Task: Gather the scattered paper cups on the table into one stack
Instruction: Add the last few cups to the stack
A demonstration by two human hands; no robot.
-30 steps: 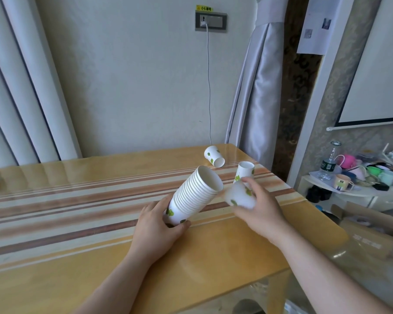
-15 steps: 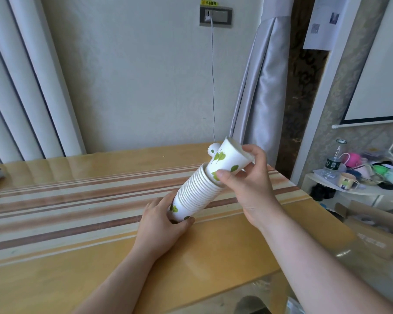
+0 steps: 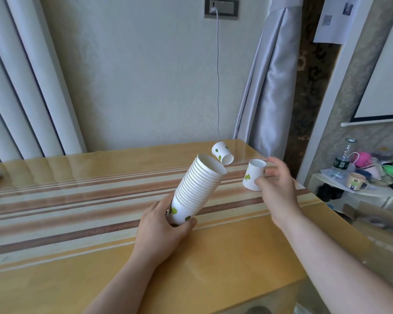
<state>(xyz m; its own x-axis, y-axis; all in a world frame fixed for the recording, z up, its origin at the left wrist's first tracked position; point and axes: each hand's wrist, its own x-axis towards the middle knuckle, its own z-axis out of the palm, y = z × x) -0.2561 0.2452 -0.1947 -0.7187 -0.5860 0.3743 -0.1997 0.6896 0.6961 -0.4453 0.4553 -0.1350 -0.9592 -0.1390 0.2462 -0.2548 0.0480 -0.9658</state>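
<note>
1. cup stack (image 3: 199, 189) was tilted, mouth up and to the right, base just above the striped table (image 3: 78, 200).
2. left hand (image 3: 161, 230) was clamped around the stack's base.
3. right hand (image 3: 278, 189) had fingers spread at an upside-down cup (image 3: 254, 175); couldn't tell if gripping.
4. another cup (image 3: 222, 153) lay on its side behind the stack.

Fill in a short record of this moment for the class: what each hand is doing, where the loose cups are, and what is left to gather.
left hand: grips base of tilted cup stack, mouth up and away
right hand: open, fingers closing around inverted cup
inverted cup: base up on striped table
fallen cup: on its side near far edge
left to gather: two cups
</note>
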